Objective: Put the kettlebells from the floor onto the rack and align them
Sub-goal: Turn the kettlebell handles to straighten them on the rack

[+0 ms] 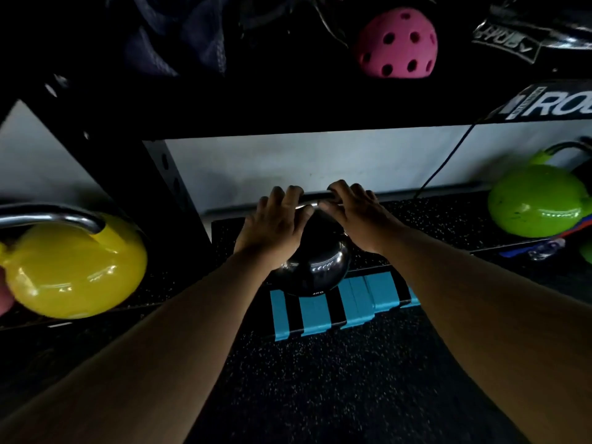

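A glossy black kettlebell (pixel 315 261) marked 4KG sits at the front edge of the rack's lower shelf (pixel 432 219), just above strips of blue tape. My left hand (pixel 272 225) and my right hand (pixel 355 213) both grip its steel handle from above, side by side. A yellow kettlebell (pixel 73 267) with a steel handle rests on the shelf section to the left. A green kettlebell (pixel 538 200) stands on the shelf at the right.
A black perforated rack upright (pixel 166 187) separates the yellow kettlebell from the black one. The upper black shelf beam (pixel 320 107) hangs overhead with a pink perforated ball (pixel 397 43) on it. Speckled rubber floor (pixel 320 379) lies below. A black cable (pixel 448 155) drops behind the shelf.
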`<state>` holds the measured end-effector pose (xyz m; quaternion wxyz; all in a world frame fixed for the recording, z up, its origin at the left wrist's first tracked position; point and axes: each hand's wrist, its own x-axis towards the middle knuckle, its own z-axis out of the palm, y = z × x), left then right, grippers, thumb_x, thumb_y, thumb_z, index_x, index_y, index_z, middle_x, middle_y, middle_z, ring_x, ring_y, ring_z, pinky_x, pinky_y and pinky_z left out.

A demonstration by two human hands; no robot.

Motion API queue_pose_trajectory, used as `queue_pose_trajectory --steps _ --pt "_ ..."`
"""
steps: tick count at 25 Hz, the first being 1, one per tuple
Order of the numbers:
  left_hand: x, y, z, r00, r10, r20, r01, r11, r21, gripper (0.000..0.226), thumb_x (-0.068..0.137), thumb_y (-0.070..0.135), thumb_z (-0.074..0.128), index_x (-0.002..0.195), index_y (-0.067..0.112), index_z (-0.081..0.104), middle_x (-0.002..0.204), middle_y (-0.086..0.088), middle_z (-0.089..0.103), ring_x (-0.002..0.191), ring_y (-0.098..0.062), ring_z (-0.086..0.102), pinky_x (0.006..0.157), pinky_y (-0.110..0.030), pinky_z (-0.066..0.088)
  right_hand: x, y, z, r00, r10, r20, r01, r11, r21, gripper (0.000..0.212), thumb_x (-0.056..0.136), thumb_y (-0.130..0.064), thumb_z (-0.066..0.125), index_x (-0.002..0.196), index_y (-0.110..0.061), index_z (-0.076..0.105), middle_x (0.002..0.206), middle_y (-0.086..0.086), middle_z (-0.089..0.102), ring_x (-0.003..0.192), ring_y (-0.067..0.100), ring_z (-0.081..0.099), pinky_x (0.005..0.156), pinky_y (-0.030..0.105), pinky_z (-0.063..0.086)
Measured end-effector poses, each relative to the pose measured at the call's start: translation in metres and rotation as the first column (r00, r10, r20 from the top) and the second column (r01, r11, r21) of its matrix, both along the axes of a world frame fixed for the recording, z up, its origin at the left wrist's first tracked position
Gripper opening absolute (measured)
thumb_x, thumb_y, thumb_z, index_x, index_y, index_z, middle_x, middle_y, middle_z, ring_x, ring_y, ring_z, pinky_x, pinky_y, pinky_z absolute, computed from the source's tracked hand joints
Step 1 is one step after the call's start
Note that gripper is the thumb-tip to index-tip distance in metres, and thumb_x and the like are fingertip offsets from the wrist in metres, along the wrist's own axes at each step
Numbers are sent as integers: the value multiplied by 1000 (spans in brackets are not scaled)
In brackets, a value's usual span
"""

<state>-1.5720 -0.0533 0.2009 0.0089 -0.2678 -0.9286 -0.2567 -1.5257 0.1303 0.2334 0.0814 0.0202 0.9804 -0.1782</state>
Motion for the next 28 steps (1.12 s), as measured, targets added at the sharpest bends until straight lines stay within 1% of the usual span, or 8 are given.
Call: queue_pose_trajectory --steps 5,8,10,12,15,20,24,28 --pt "-15 11 -3 996 69 55 -76 988 137 42 94 61 14 115 35 40 106 4 42 105 -19 38 82 -42 37 -17 14 -8 993 -22 -116 -4 975 -221 46 96 -56 41 126 -21 43 115 14 56 98 27 58 73 31 45" --pt "-42 21 9 996 -51 66 51 999 11 38 94 58 15 113 40 41 109 2 41 113 -25 36 86 -46 34 -6 11 -13 947 -247 -207 161 919 -359 42 93 -59 48 108 -19 52 85 3 64 61 12 57 44 10 36" --pt "-50 30 12 969 -27 245 -13 987 159 34 97 54 19 118 44 44 126 -3 37 123 -29 32 96 -48 36 -5 1 -14 915 -364 -172 257 858 -445 44 89 -65 53 96 -21 54 69 -4 64 47 6 57 35 11 34" --pt "-43 45 9 925 -21 378 -112 939 326 36 101 47 22 134 45 37 146 -12 23 128 -33 35 97 -38 41 -9 -6 -11 908 -418 -35 331 765 -553 47 85 -69 54 92 -22 54 68 0 68 51 12 66 40 22 41" --pt "-29 61 6 935 -65 348 -99 896 434 39 104 35 24 143 35 30 135 -19 36 101 -23 56 70 -9 45 -8 -13 -14 900 -417 129 381 606 -699 45 91 -64 49 100 -19 53 71 4 67 56 16 68 44 23 44" --pt "-33 65 6 890 -71 450 -171 864 474 36 103 44 24 137 39 32 113 -10 60 84 -22 66 60 -26 47 -4 -16 -19 915 -387 115 296 451 -842 39 103 -51 30 108 -22 56 73 13 58 59 24 56 53 34 48" --pt "-38 61 3 911 -36 410 -169 875 453 37 101 49 25 137 48 32 124 -10 47 101 -19 55 64 -18 41 -2 -20 -21 890 -435 134 297 332 -895 43 106 -43 25 140 -28 46 79 7 60 65 20 54 54 31 48" --pt "-39 57 0 896 -58 440 -160 882 442 47 101 49 21 148 47 14 143 -14 31 126 -30 42 89 -28 38 -4 -29 -21 876 -463 134 288 280 -916 45 105 -43 28 146 -33 43 79 11 61 59 12 52 53 30 47"
